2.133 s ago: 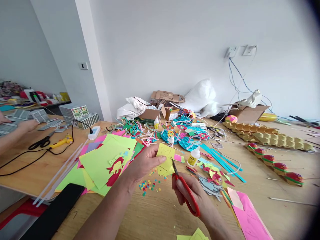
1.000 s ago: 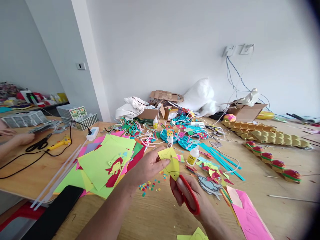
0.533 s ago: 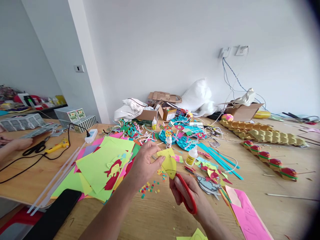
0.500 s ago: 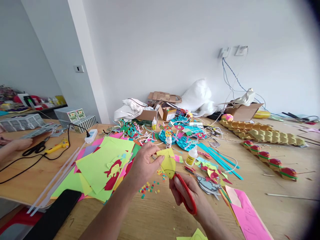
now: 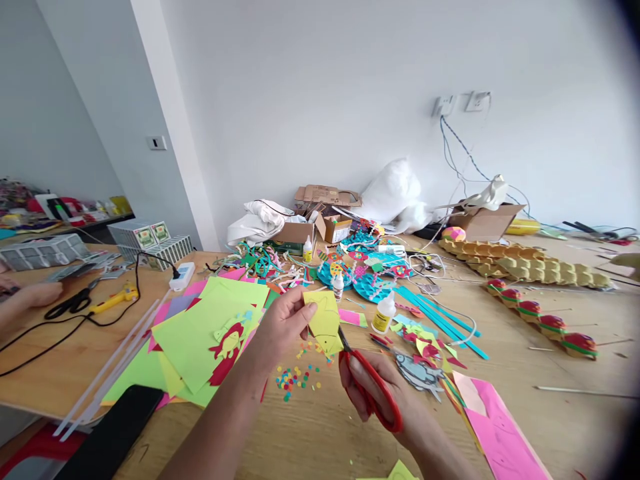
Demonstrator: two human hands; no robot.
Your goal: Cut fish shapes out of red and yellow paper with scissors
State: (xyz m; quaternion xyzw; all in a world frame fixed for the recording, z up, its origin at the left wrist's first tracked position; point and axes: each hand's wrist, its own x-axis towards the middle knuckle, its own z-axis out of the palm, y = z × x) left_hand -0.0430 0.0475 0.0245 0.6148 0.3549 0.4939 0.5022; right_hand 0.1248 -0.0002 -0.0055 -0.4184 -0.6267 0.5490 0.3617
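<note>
My left hand [image 5: 290, 319] pinches a piece of yellow paper [image 5: 324, 321] by its left edge, between thumb and fingers. A fish outline with an eye is drawn on the paper. My right hand [image 5: 373, 387] is wrapped round red-handled scissors [image 5: 385, 403], whose dark blades meet the paper's lower right edge. How far the blades are apart I cannot make out. Beneath the paper, small coloured paper dots [image 5: 295, 379] lie scattered on the wooden table [image 5: 300, 443]. A glue bottle [image 5: 383, 315] stands just beyond my right hand, and a grey fish cutout [image 5: 419, 373] lies to its right.
Green paper sheets [image 5: 200, 340] with red cutouts lie left, near a black phone [image 5: 117, 430]. Another person's hand [image 5: 37, 293] is at far left by black scissors [image 5: 70, 303] and a yellow glue gun [image 5: 117, 298]. Egg-carton strips [image 5: 550, 270] and pink paper [image 5: 500, 427] are right.
The yellow paper has moved slightly left with my left hand and is turned. The scissors have shifted a little right and down, with more of their blades showing.
</note>
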